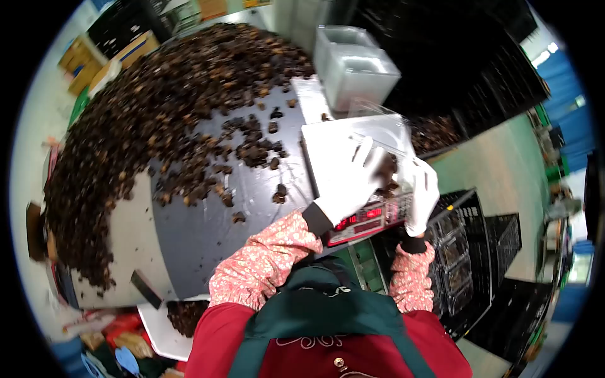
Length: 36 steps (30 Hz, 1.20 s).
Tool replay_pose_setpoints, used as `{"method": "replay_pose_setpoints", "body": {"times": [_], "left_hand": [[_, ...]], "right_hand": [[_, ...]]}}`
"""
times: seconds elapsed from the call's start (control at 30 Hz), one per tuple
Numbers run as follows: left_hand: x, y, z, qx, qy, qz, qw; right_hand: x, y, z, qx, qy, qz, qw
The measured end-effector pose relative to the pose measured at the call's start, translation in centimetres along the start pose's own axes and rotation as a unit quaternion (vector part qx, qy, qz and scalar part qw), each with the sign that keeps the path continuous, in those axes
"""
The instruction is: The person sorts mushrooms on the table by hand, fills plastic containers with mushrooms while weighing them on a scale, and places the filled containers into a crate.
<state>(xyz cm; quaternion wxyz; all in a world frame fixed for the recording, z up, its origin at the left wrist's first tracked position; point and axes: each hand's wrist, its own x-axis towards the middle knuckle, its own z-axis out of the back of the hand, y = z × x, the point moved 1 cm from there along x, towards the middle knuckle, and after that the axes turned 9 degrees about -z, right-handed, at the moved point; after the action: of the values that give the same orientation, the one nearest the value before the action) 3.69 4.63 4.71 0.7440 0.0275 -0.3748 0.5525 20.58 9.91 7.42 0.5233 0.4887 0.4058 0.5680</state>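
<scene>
A clear plastic box (398, 140) with its lid raised sits over the white-topped weighing scale (328, 164), whose red digits are lit. Dark brown pieces (387, 176), like dried mushrooms, lie in the box. My left hand (350, 181), in a white glove, reaches over the scale from the left. Its fingers look apart and are blurred near the dark pieces. Along the box's right side, my right hand (422, 196), also gloved in white, has its fingers closed on the edge.
A big heap of dark pieces (183, 88) covers the table's left and back. Stacked clear containers (362, 72) stand behind the scale. To the right, a black crate (469, 252) holds several filled clear boxes (450, 249). A dark flat object (146, 288) lies front left, near a white tub (161, 331).
</scene>
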Motion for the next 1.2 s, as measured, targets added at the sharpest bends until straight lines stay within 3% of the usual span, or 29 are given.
{"method": "replay_pose_setpoints", "body": {"times": [0.07, 0.13, 0.2, 0.3, 0.37, 0.5, 0.57, 0.6, 0.67, 0.7, 0.77, 0.83, 0.87, 0.9, 0.97, 1.03, 1.1, 1.17, 1.2], "left_hand": [[-2.2, 1.0, 2.7, -0.035, -0.015, 0.033, 0.999], [-5.4, 2.4, 6.9, -0.187, -0.111, 0.114, 0.969], [-12.6, 6.1, 7.1, -0.032, -0.175, 0.209, 0.961], [-20.7, 9.3, 10.1, 0.119, -0.100, 0.350, 0.924], [-22.8, 9.4, 10.9, 0.102, -0.041, 0.384, 0.917], [-24.2, 9.3, 9.6, 0.116, 0.125, 0.343, 0.924], [-24.9, 9.7, 8.9, 0.105, 0.113, 0.370, 0.916], [-25.3, 9.9, 8.8, 0.118, 0.051, 0.339, 0.932], [-26.5, 10.3, 8.8, 0.086, 0.010, 0.376, 0.922], [-26.6, 10.4, 9.2, 0.055, -0.027, 0.408, 0.911], [-26.6, 11.0, 10.3, 0.075, -0.058, 0.374, 0.923], [-27.1, 12.1, 11.0, -0.037, -0.155, 0.428, 0.890], [-27.6, 13.6, 11.5, 0.024, -0.212, 0.348, 0.913], [-28.8, 15.1, 11.8, -0.085, -0.216, 0.400, 0.887], [-28.9, 15.7, 14.7, -0.296, -0.222, 0.525, 0.766], [-29.3, 17.0, 14.3, -0.397, -0.314, 0.462, 0.729], [-28.4, 17.6, 14.6, -0.449, -0.344, 0.448, 0.692], [-27.5, 18.1, 14.1, -0.458, -0.344, 0.468, 0.673], [-27.6, 18.9, 13.6, -0.405, -0.270, 0.485, 0.726]], "right_hand": [[-1.1, -0.1, -1.5, -0.009, 0.004, 0.075, 0.997], [-4.0, 2.0, -4.5, -0.005, 0.113, 0.110, 0.987], [-6.6, 2.3, -8.2, -0.044, 0.229, 0.111, 0.966], [-10.2, -2.0, -15.0, -0.135, 0.328, 0.160, 0.921], [-12.2, -4.5, -18.7, -0.235, 0.303, 0.200, 0.902], [-13.7, -6.3, -22.4, -0.426, 0.315, 0.204, 0.823], [-13.1, -8.8, -23.3, -0.373, 0.339, 0.208, 0.838], [-13.2, -9.1, -23.8, -0.370, 0.340, 0.207, 0.839], [-13.3, -9.8, -24.7, -0.370, 0.344, 0.210, 0.837], [-13.3, -9.2, -25.4, -0.300, 0.356, 0.204, 0.861], [-13.8, -8.1, -27.5, -0.199, 0.347, 0.203, 0.894], [-14.5, -7.3, -29.7, -0.141, 0.403, 0.119, 0.896], [-14.8, -7.0, -30.9, -0.158, 0.405, 0.134, 0.890], [-15.3, -6.3, -31.6, -0.174, 0.418, 0.123, 0.883], [-16.6, -5.8, -32.2, -0.202, 0.425, 0.159, 0.868], [-17.6, -7.1, -32.4, -0.208, 0.439, 0.150, 0.861], [-17.7, -8.0, -31.9, -0.171, 0.430, 0.150, 0.874], [-17.4, -5.1, -30.0, -0.131, 0.466, -0.172, 0.858], [-16.6, -4.4, -28.8, -0.023, 0.502, -0.309, 0.807]]}}
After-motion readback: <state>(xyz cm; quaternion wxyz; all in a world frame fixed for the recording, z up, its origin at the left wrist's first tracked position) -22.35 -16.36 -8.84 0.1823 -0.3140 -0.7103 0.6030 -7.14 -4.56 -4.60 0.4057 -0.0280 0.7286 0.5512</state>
